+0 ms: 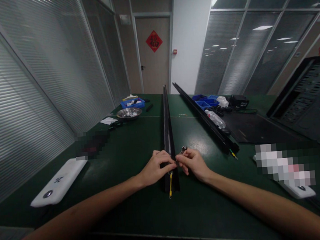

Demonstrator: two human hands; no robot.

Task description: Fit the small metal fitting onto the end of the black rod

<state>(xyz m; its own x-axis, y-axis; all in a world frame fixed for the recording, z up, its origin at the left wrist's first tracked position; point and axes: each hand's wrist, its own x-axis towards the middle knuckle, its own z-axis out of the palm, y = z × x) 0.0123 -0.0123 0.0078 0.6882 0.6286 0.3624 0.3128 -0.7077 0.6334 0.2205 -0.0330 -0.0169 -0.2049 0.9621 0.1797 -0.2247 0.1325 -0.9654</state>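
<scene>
A long black channel-shaped rail [167, 126] lies lengthwise on the green table, its near end below my hands. My left hand [159, 165] rests over the rail's near part, thumb and fingers pinched together; what is between them is too small to tell. Just right of the rail, my right hand [192, 163] is closed on a small metal tool [184, 148] with a round dark end, its thin shaft pointing toward my left fingertips. A short yellow wire [170, 185] with a ring terminal comes out of the rail's near end.
A second black rail [204, 122] with a green-yellow wire [233, 154] lies to the right, beside a plastic bottle [215, 119] and blue bins [202, 104]. At the back left are a metal bowl [129, 114] and blue tray [140, 103]. White devices [60, 181] flank both sides.
</scene>
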